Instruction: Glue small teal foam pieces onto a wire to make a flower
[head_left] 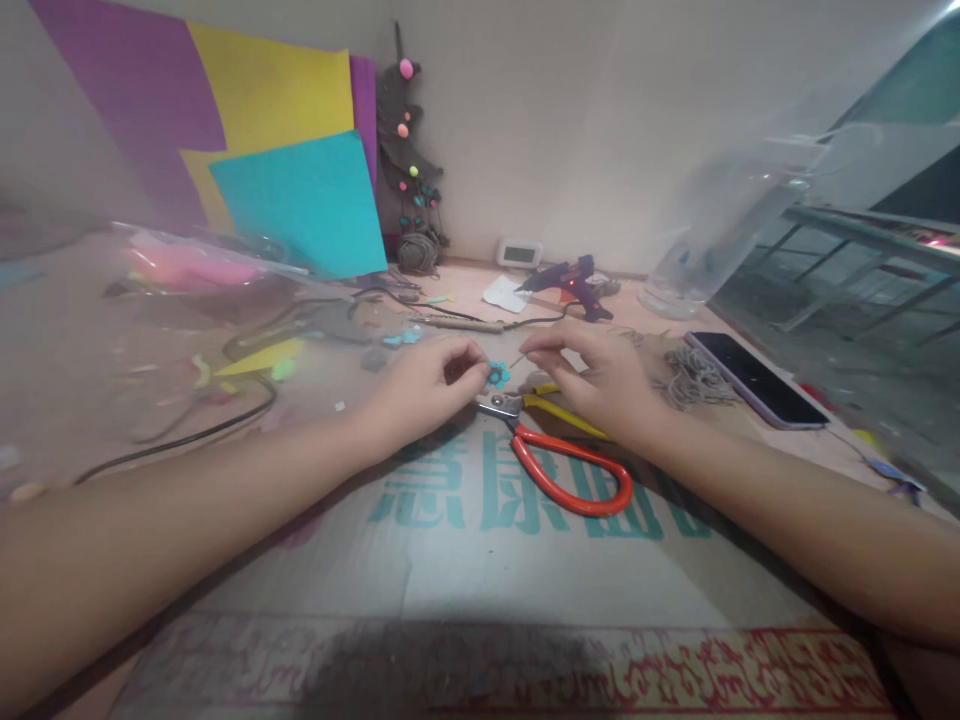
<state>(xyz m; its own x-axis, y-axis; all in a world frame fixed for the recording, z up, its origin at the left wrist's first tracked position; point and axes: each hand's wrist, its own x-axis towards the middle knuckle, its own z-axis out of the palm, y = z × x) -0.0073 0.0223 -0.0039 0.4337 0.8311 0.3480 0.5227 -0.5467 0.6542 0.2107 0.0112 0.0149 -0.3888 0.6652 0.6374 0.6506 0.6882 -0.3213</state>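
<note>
Between thumb and forefinger my left hand (439,385) pinches a small turquoise flower (498,375) with a dark centre. Facing it, my right hand (600,380) has its thumb and fingertips drawn together, and a thin short strand (517,362) shows at their tips, close to the flower. Below both hands lie scissors with red handles (574,475). A yellow-handled tool (566,415) rests partly under my right hand, its far end hidden.
A purple glue gun (570,280) with a red light stands at the back. Grey cord (697,378) and a phone (757,380) lie at right. Coloured sheets (300,210) lean on the wall. A clear jug (697,240) stands back right; a black cable (180,435) crosses the left.
</note>
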